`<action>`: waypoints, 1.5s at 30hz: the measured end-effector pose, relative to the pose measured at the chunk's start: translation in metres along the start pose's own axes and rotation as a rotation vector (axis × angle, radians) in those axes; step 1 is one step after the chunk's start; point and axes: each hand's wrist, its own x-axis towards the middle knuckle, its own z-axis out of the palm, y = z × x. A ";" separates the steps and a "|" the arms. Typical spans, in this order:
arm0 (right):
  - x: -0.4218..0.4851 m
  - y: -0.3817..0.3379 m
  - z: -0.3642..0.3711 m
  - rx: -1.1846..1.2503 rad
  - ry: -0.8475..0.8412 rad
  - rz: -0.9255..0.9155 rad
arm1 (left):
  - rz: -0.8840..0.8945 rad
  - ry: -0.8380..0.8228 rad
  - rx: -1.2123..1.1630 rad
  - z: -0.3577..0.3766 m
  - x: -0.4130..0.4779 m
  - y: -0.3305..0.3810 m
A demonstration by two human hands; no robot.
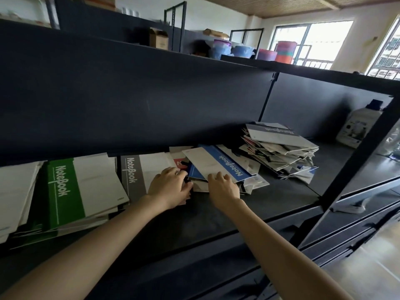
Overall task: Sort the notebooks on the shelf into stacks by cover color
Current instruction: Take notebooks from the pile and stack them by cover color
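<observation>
hands 2: left hand, right hand | notebook piles 5 | white bottle 1

Head-worn, close, down onto shelf

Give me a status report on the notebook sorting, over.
Right hand grips blue notebook atop mixed pile; left hand holds that pile's left edge. Green stack, grey stack sit left. Loose heap right, unsorted; nothing blocking.

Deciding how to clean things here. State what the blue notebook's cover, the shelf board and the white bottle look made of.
Blue notebook: thin card cover with a matte printed finish; its edge looks thin.
Shelf board: dark and matte, likely painted metal or laminate; unclear which.
White bottle: probably plastic, smooth and faintly glossy, with a dark cap.
</observation>
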 end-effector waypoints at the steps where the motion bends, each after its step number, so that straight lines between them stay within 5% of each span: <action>1: 0.001 0.001 -0.003 0.011 0.012 0.001 | -0.008 0.007 -0.024 0.000 0.001 -0.001; 7: 0.004 0.006 -0.027 0.181 0.133 0.116 | -0.030 0.076 -0.288 0.001 0.007 -0.006; 12: 0.008 0.019 -0.048 0.557 0.332 0.249 | -0.363 0.124 -1.037 -0.016 0.012 -0.002; 16: 0.013 0.029 -0.060 0.868 0.451 0.177 | -0.680 0.029 -1.739 -0.039 0.014 -0.011; 21: 0.014 0.027 -0.065 1.053 0.439 0.018 | -0.687 -0.048 -2.151 -0.057 0.007 -0.034; 27: 0.011 0.020 -0.058 1.239 0.392 -0.197 | -0.409 -0.016 -2.289 -0.059 -0.009 -0.055; 31: 0.012 0.019 -0.055 1.376 0.384 -0.167 | -0.464 0.001 -2.353 -0.066 -0.016 -0.063; 35: 0.017 0.015 -0.044 1.177 0.385 -0.105 | -0.545 0.050 -2.236 -0.069 -0.021 -0.062; 40: 0.011 0.006 -0.049 1.023 0.286 -0.006 | -0.573 0.327 -2.155 -0.072 -0.021 -0.046; 45: -0.012 -0.031 -0.078 1.018 0.314 -0.273 | -0.472 0.408 -2.003 -0.073 -0.019 -0.034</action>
